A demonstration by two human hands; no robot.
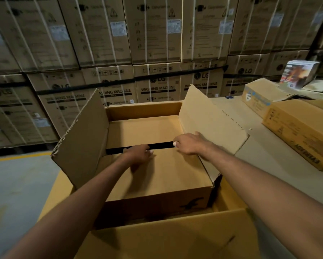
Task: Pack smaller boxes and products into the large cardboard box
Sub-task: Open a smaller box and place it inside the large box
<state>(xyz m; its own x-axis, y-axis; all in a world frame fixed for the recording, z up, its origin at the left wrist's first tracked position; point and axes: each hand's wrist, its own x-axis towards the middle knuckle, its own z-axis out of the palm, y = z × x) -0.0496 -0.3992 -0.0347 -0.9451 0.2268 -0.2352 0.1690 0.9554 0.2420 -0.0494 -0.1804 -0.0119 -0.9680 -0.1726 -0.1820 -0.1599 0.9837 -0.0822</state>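
- The smaller box (pixel 157 180) sits inside the large cardboard box (pixel 78 146), under both hands.
- Left hand (pixel 138 154): fingers curled together over the smaller box's far edge.
- Right hand (pixel 188 144): thumb on that same edge, fingers bent down past its corner.
- Just beyond the fingertips lies a dark gap (pixel 160 145).
- Well to the right of the fingers are loose cartons (pixel 297 131); far behind are washing-machine cartons (pixel 157 86).

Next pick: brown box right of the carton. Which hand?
Right. The brown box lies right of the large box, beyond its right flap, and the right hand is beside that flap. The left hand, on the inner box, would likely have to cross over.
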